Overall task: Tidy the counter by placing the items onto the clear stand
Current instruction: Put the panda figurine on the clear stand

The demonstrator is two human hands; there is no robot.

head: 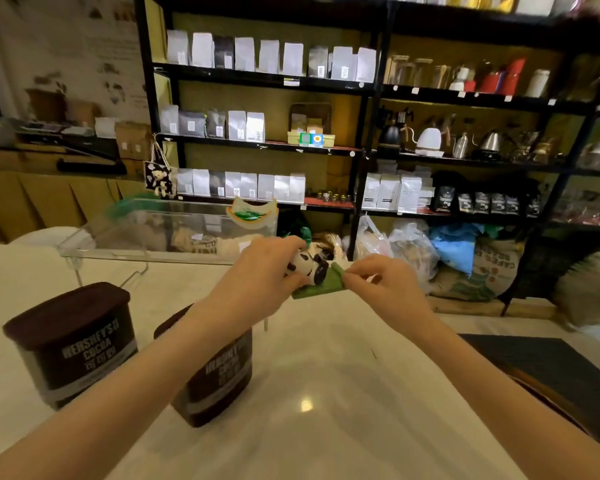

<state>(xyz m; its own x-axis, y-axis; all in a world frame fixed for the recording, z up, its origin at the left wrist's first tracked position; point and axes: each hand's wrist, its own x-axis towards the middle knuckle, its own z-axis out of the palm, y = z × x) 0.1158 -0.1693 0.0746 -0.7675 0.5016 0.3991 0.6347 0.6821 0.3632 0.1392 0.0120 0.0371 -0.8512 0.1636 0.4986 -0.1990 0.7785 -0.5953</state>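
Two dark brown tubs point(71, 341) point(218, 372) reading "HERSHEY'S COCOA" stand at 8 o'clock on the glossy white table point(326, 393). Beyond them, near centre, the left hand point(270, 268) closes its fingers around a black-and-white cow figure point(309, 266) on a green base point(321, 284), whose edge the right hand point(383, 282) pinches. The clear stand point(160, 233) sits at 11 o'clock. Black shelves point(367, 147) of bags and kettles fill the back.

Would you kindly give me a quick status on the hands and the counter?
Left hand grips the cow figure. Right hand pinches its green base. Two cocoa tubs on the counter, clear stand behind.
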